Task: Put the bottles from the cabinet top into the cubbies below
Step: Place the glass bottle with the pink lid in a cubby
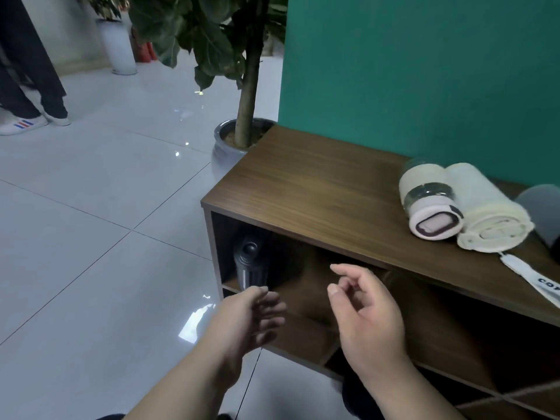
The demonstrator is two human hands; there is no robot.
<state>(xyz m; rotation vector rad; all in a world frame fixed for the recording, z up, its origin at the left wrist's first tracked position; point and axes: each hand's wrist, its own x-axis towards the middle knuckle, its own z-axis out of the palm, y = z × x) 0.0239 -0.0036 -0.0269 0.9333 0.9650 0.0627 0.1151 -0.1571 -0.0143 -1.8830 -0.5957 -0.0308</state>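
Fingers (266, 307) of the left hand (242, 322) spread loosely apart, slightly blurred, holding nothing. Fingers (345, 286) of the right hand (366, 316) curled but not closed, thumb and forefinger apart, likewise empty. Both hands low in the view, around six o'clock, just in front of the open cubbies of the dark walnut-veneer wooden cabinet (303, 189), touching neither bottle nor shelf.

One item already down below: a dark grey ribbed cylindrical bottle (250, 262) with a round black button on its cap, standing upright in the upper left cubby (260, 253), at about nine o'clock from the hands, close to the left fingertips but apart from them. Judged as the part of the job done.

Still on the worktop, up at two o'clock from the hands: a clear bottle in a cream sleeve with a pale pink flip lid (430, 204), lying on its side with the lid towards the camera. Touching its right flank, a rolled cream towel (491, 213), also lying down, perhaps wrapped around something; hard to say. Past that, at three o'clock against the frame edge, a grey rounded object (542, 207), too cut off to identify, and a white strap with dark lettering (527, 274) trailing to the front edge.

So probably about a third through at best: one bottle stowed, at least one left on top, the other cubbies visible here dark and apparently unfilled. Likely next: a reach up and right for the cream-sleeved bottle.
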